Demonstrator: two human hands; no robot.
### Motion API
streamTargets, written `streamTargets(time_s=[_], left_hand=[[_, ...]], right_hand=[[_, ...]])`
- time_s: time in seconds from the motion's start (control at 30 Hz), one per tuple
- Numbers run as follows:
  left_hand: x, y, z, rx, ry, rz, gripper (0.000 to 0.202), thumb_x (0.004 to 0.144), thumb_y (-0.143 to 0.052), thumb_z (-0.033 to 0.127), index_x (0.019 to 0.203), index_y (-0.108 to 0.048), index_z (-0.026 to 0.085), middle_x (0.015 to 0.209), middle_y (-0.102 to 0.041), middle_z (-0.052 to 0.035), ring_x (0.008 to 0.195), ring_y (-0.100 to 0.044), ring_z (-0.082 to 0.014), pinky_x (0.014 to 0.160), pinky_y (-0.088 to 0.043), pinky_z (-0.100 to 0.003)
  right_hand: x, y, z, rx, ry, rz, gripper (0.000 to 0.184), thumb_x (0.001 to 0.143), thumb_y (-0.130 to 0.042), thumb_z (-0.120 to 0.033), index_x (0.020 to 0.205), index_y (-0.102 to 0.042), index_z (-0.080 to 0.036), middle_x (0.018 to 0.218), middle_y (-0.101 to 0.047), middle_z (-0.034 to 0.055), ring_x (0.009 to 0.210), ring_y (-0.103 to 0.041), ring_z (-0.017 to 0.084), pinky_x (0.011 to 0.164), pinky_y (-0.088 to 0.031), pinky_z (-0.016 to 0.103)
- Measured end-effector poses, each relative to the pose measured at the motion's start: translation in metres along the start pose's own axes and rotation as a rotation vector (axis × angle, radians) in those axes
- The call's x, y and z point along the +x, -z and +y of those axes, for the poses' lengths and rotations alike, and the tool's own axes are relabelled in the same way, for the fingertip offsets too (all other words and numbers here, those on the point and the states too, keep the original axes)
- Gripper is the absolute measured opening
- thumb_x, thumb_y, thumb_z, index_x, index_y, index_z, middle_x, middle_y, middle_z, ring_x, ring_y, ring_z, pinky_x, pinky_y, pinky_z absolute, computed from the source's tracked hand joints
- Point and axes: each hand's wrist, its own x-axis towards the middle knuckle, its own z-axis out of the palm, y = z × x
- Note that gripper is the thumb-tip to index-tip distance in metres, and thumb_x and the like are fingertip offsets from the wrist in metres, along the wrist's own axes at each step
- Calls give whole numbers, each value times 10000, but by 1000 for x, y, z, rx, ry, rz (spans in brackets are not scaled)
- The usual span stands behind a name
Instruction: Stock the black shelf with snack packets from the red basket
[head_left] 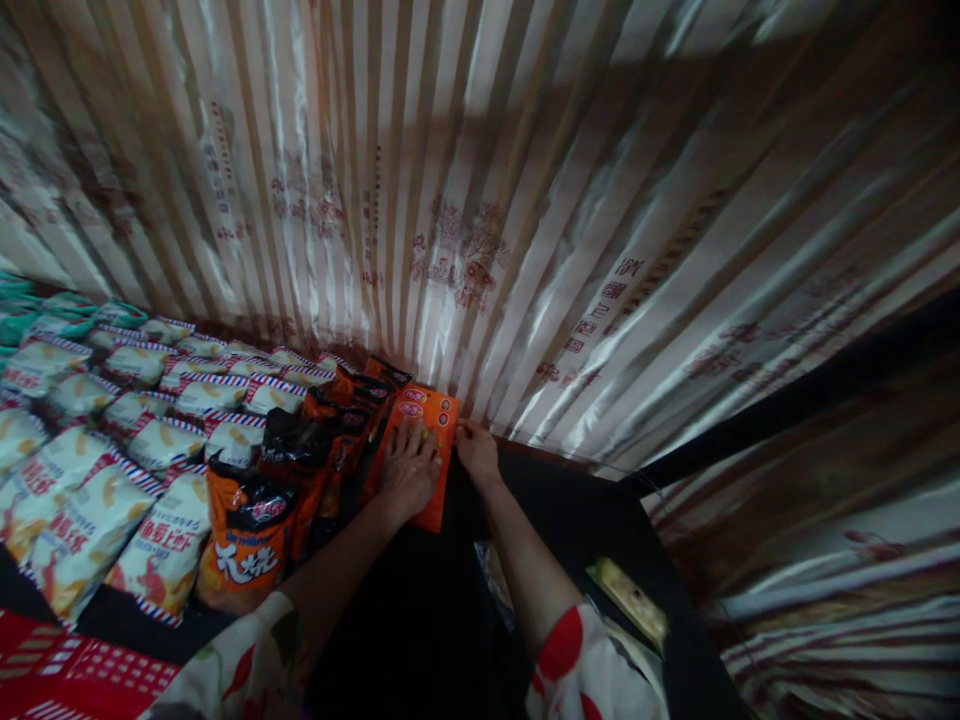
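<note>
An orange flat snack packet [430,512] with small printed logos along its top lies on the dark table by the striped curtain. My left hand [411,470] rests flat across it, fingers spread and pressing on its face. At the packet's upper right edge is my right hand [477,450], thumb and fingers closed in a pinch on that edge; the fingertips are small and dim. Directly left of the packet stand several orange-and-black snack bags [244,545] in rows, the nearest one upright.
White snack bags [82,520] with striped edges fill the left side in rows, with green packs [64,310] beyond. A red patterned item [90,670] is at lower left. On the right lie a yellowish package [630,600] and a dark slanted pole [795,400]. A striped curtain [465,180] hangs behind.
</note>
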Motion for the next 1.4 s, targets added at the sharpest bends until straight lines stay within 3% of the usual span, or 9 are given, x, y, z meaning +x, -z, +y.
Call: streamTargets(time_s=[0.43, 0.73, 1.4], left_hand=[[-1, -7, -5, 27, -16, 16, 401, 896, -396, 362, 1271, -517, 284, 1390, -445, -80, 1323, -303, -315, 1074, -224, -502], [1, 2, -3, 18, -23, -86, 389, 877, -426, 312, 1250, -536, 299, 1401, -429, -80, 1323, -306, -317, 1063, -239, -510], [-6, -8, -4, 18, -45, 18, 434, 877, -412, 431, 1273, -514, 286, 1428, -393, -64, 1342, -267, -303, 1089, -205, -497]], right_hand=[[-11, -1, -11, -146, 3, -8, 337, 849, -468, -247, 1171, -564, -254, 958, -707, 24, 910, -651, 169, 787, -465, 251], [-11, -5, -5, -125, 40, -16, 357, 853, -456, -235, 1191, -571, -241, 1045, -695, 34, 972, -638, 161, 841, -461, 240], [-10, -13, -4, -57, -54, 29, 335, 822, -490, -220, 1141, -579, -273, 1011, -699, 4, 927, -644, 156, 807, -462, 255]])
